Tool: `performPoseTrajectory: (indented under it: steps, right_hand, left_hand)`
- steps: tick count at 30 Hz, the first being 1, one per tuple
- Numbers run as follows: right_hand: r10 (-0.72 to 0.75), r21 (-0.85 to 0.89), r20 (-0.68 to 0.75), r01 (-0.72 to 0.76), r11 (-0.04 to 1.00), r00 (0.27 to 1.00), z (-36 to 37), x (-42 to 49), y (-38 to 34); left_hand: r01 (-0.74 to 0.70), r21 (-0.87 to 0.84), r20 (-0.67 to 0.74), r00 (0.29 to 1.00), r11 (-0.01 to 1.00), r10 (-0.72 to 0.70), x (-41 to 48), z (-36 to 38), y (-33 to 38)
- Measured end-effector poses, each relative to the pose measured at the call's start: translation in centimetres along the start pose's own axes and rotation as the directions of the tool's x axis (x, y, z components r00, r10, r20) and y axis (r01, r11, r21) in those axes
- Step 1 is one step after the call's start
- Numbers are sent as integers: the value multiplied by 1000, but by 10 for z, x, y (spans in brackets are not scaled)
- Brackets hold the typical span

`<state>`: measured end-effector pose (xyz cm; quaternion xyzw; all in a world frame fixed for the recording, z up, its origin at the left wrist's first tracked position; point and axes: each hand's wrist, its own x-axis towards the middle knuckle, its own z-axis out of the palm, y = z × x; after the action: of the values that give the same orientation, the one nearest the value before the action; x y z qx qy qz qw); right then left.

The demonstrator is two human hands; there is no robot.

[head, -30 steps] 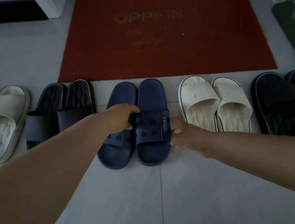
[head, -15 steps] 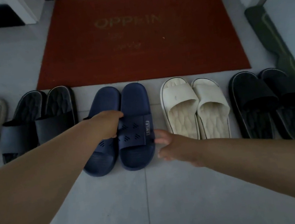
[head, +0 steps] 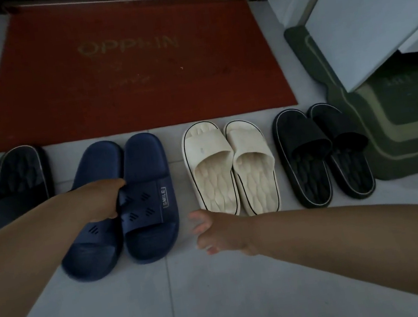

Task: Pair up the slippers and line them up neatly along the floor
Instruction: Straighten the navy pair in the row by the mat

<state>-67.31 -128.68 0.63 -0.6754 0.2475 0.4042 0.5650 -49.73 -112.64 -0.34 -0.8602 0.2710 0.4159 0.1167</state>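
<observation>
Slippers stand in pairs in a row on the grey floor in front of a red mat. The navy pair is in the middle: its left slipper (head: pixel 93 244) angles outward at the heel, its right slipper (head: pixel 145 172) carries a "SMILE" tag. My left hand (head: pixel 103 197) grips the straps where the two navy slippers meet. My right hand (head: pixel 221 233) hovers just right of the navy pair, fingers spread, holding nothing. A cream pair (head: pixel 230 166) and a black pair (head: pixel 322 153) stand to the right. A dark pair (head: pixel 11 191) is cut off at the left edge.
The red doormat (head: pixel 131 70) lies right behind the row. A green mat (head: pixel 397 131) lies beside the black pair at the right, under a pale cabinet corner (head: pixel 370 14). Bare grey tiles (head: pixel 223 304) stretch toward me.
My right hand has come off the right navy slipper's strap and drawn back toward me. My left hand stays on the navy pair. The view has shifted right, dropping the cream slipper at far left.
</observation>
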Motion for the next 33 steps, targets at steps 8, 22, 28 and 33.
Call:
performPoseTrajectory:
  steps: [8, 22, 28, 33]
  right_hand:
    - [-12, 34, -6, 12, 999, 1000, -5, -1, 2]
    - [-225, 253, -444, 362, 897, 867, -36, 4, -10]
    - [-306, 219, -313, 382, 898, 899, -40, 19, -44]
    - [-344, 9, -222, 355, 935, 912, -35, 44, -63]
  left_hand:
    - [3, 2, 26, 1000, 1000, -3, -3, -2, 0]
    - [-130, -981, -124, 991, -147, -50, -34, -61, -7]
    - [-128, -896, -60, 984, -426, -168, -36, -46, 39]
    - [-35, -956, 38, 970, -290, -242, -24, -5, 47]
